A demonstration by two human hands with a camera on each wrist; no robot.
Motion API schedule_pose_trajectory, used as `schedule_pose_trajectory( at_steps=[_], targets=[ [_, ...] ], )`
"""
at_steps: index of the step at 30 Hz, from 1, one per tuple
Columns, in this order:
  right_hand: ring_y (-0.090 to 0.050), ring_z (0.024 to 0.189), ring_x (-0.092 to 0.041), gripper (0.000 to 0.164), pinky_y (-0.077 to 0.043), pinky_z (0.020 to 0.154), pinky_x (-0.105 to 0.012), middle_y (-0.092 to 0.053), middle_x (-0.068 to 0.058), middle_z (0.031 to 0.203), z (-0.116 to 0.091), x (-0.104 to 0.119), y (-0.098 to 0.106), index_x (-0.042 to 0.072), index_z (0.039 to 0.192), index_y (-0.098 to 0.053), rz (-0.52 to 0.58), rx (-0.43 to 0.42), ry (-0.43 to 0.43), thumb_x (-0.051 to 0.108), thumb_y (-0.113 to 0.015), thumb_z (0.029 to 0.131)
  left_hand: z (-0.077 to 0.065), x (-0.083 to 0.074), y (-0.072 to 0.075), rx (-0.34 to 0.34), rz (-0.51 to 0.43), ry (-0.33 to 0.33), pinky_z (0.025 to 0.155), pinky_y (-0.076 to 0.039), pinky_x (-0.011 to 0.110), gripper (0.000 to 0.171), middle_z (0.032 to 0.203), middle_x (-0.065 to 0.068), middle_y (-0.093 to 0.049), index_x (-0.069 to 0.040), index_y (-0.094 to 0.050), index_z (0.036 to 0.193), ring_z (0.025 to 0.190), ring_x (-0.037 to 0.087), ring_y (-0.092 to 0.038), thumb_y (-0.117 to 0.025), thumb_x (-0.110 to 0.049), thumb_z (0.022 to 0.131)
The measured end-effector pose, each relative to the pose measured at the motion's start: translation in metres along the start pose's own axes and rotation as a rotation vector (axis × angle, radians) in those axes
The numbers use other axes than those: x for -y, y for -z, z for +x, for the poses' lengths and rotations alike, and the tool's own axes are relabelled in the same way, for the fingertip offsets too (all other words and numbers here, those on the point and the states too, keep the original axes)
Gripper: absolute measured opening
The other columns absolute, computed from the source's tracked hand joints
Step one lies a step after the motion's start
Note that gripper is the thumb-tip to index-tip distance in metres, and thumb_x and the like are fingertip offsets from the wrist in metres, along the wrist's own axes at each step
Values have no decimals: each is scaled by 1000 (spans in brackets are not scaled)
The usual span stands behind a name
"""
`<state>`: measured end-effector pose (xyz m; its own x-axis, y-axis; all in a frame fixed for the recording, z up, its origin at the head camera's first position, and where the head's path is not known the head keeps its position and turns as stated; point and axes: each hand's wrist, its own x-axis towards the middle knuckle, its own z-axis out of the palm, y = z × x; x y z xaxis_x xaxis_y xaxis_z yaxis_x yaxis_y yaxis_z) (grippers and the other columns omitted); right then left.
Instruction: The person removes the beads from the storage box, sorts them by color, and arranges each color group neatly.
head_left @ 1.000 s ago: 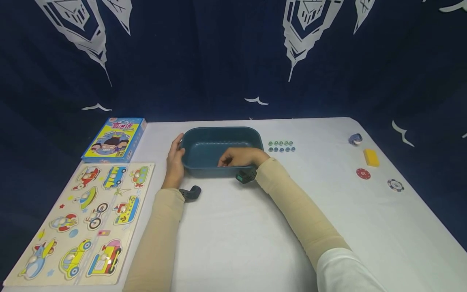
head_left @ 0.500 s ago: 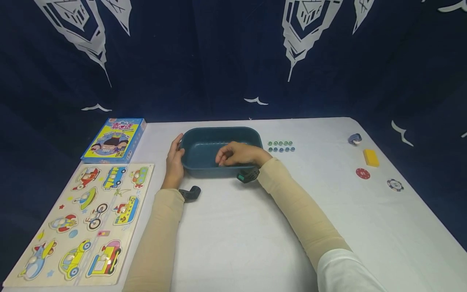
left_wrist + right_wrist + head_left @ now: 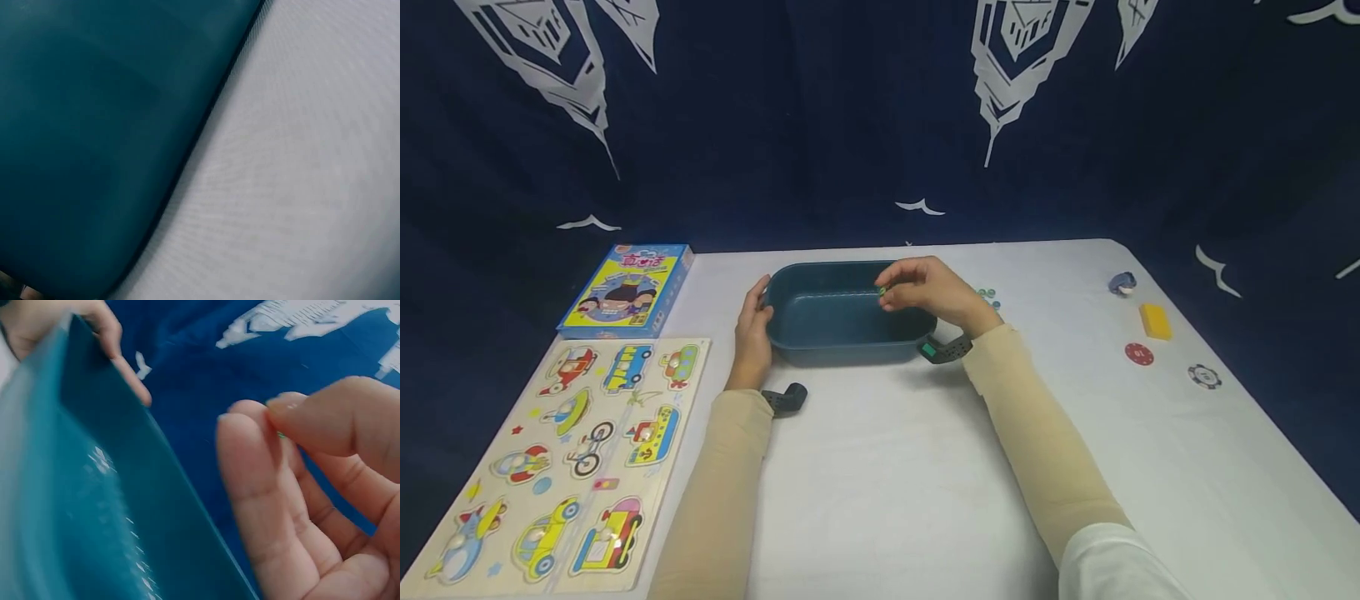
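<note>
A dark teal rectangular bin (image 3: pixel 850 354) stands near the back of the white table. My left hand (image 3: pixel 752 342) holds its left end, thumb at the rim; in the right wrist view that hand (image 3: pixel 103 325) shows at the far end of the bin. Above the bin's right part, my right hand (image 3: pixel 928 287) pinches a small green marble (image 3: pixel 882 292) between thumb and fingertips. Mostly hidden by those fingers in the right wrist view, the green marble (image 3: pixel 280 434) shows only as a sliver. Beyond the right wrist lie several green and blue marbles (image 3: pixel 987 293), partly covered by the hand.
At left lie a wooden vehicle puzzle board (image 3: pixel 557 467) and a blue-yellow card box (image 3: pixel 625 287). Toward the right edge are a small blue figure (image 3: pixel 1122 284), a yellow block (image 3: pixel 1155 322), a red chip (image 3: pixel 1139 354) and a black-and-white chip (image 3: pixel 1205 377). A dark curtain (image 3: pixel 820 125) hangs behind.
My right hand has risen out of the bin and moved right, with the green marble now showing at its fingertips. The left hand stays at the bin's left end.
</note>
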<state>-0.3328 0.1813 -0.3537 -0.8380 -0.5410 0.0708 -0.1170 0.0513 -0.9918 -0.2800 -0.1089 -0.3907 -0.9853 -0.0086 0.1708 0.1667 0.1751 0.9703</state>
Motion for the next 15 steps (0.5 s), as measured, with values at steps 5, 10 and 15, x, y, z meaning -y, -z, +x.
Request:
schedule_pose_trajectory(
  at_steps=[5,10,15],
  targets=[
    [-70,85,-18,19,-59,81,-34,-68,-14,102,-15,3,26,-4,108,-67,-44,-200,68,-3,-65,89,0,-1,0,6,-5,6,121,-18,43,58,155,22,-34,-3,-27,156,145,34,-30,-28,-8,97],
    [-67,81,-16,16,-58,70,-27,-70,-5,98,-32,0,55,0,105,-70,-134,-419,127,-1,-69,89,-3,-2,0,6,9,27,121,-17,43,59,157,20,-33,-5,-26,156,146,32,-29,-28,-9,98],
    [-62,75,-13,15,-52,62,-20,-68,0,96,-53,-12,87,4,105,-71,-216,-619,123,10,-72,91,1,4,-2,10,3,37,121,-16,44,60,158,19,-32,-7,-24,157,147,31,-28,-27,-9,98]
  ],
)
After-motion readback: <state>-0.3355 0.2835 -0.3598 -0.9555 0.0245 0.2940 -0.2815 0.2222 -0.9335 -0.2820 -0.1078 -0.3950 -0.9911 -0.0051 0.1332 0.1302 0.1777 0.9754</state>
